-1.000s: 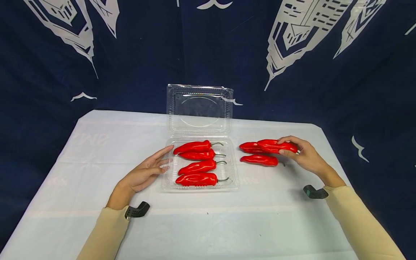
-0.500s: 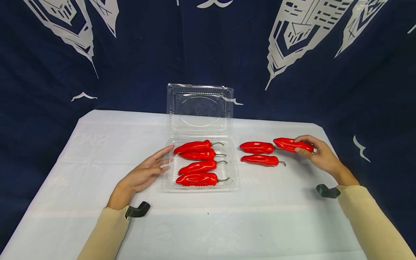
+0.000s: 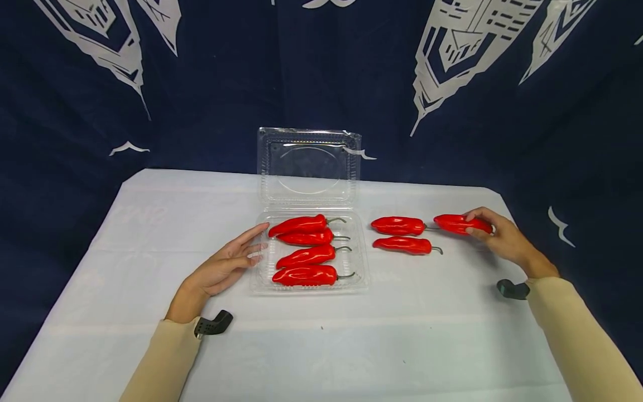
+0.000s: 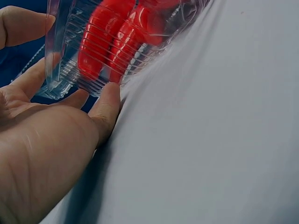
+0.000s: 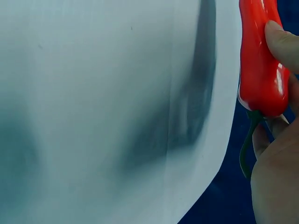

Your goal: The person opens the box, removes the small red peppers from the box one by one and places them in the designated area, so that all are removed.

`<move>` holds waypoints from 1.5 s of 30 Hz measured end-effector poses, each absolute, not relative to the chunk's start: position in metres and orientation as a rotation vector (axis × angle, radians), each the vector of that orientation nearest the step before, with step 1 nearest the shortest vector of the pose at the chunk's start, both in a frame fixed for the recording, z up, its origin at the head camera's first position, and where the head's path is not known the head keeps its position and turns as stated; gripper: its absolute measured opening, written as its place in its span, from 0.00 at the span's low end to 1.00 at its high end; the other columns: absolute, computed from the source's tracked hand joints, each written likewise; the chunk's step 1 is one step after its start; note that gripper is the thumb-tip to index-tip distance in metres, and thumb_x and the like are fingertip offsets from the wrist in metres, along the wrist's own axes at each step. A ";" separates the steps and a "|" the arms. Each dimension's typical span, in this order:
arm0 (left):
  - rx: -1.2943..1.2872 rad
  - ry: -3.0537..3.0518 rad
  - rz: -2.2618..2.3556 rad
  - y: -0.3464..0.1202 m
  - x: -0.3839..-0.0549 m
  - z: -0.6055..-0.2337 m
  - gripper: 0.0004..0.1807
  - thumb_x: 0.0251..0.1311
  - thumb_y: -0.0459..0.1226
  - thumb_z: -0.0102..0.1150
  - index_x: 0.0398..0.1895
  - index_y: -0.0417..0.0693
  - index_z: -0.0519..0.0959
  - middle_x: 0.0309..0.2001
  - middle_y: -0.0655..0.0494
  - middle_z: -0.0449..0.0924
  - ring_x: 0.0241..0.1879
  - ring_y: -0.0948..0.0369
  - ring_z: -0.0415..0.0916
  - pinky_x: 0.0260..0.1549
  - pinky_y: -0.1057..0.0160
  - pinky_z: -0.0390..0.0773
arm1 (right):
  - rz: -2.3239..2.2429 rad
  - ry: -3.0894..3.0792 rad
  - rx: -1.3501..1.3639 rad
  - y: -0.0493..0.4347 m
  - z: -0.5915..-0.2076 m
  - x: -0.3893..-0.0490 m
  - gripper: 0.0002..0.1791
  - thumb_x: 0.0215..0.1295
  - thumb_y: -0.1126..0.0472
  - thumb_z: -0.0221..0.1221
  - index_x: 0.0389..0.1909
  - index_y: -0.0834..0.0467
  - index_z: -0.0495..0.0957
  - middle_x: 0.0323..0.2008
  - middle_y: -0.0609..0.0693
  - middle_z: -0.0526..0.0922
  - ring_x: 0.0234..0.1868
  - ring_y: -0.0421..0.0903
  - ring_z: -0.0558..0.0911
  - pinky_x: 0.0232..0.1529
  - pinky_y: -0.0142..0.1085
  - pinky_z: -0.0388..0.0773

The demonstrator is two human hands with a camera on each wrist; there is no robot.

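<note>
A clear plastic clamshell container point(image 3: 359, 285) lies with its lid raised, several red peppers point(image 3: 305, 255) side by side in its base. Against the container's left side rests my left hand point(image 3: 223, 268), fingers extended; the left wrist view shows the thumb and fingertips touching the ribbed wall point(image 4: 100, 84). Over at the right, my right hand point(image 3: 502, 237) pinches a red pepper point(image 3: 454, 223) between thumb and fingers. In the right wrist view that pepper point(image 5: 261, 65) has its green stem pointing down. Two more red peppers, an upper one point(image 3: 399, 225) and a lower one point(image 3: 402, 245), lie between container and right hand.
The white-covered table point(image 3: 321, 352) extends in front of both hands. Behind it hangs a dark blue cloth point(image 3: 211, 111) with white building prints. The upright clear lid point(image 3: 308, 167) stands at the table's back edge. A black wrist device point(image 3: 213, 324) sits on each arm.
My right hand has moved right with its pepper, away from the two lying peppers, uncovering the upper one. The left hand and container have stayed in place.
</note>
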State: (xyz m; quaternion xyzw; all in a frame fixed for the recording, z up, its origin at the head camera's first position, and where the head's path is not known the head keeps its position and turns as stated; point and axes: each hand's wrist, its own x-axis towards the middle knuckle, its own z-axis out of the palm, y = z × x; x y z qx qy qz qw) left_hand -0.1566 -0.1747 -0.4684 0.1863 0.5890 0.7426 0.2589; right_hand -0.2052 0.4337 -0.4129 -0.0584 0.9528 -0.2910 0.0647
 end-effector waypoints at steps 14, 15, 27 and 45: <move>0.527 1.588 2.016 -0.175 -0.158 -0.471 0.41 0.67 0.23 0.46 0.81 0.47 0.45 0.82 0.53 0.30 0.76 0.40 0.41 0.66 0.69 0.66 | -0.815 2.863 -0.055 0.451 -0.416 -0.211 0.22 0.77 0.55 0.51 0.65 0.62 0.65 0.62 0.69 0.65 0.59 0.68 0.62 0.61 0.69 0.63; 0.521 1.588 2.016 -0.175 -0.158 -0.470 0.42 0.67 0.24 0.46 0.81 0.48 0.45 0.82 0.53 0.31 0.76 0.40 0.42 0.66 0.69 0.66 | -0.814 2.856 -0.033 0.452 -0.417 -0.212 0.22 0.77 0.55 0.51 0.65 0.62 0.65 0.62 0.70 0.64 0.59 0.68 0.62 0.62 0.69 0.62; 0.530 1.577 2.021 -0.174 -0.159 -0.471 0.41 0.67 0.23 0.45 0.81 0.48 0.45 0.81 0.53 0.31 0.76 0.40 0.41 0.67 0.68 0.66 | -0.899 2.777 0.023 0.449 -0.431 -0.218 0.23 0.76 0.59 0.52 0.67 0.63 0.63 0.65 0.71 0.62 0.63 0.69 0.60 0.66 0.68 0.59; 0.515 1.583 2.027 -0.174 -0.157 -0.470 0.42 0.67 0.24 0.47 0.81 0.48 0.45 0.81 0.52 0.31 0.76 0.41 0.42 0.66 0.68 0.67 | -0.859 2.802 -0.037 0.435 -0.436 -0.222 0.21 0.74 0.69 0.50 0.66 0.64 0.65 0.65 0.71 0.63 0.64 0.70 0.61 0.67 0.67 0.60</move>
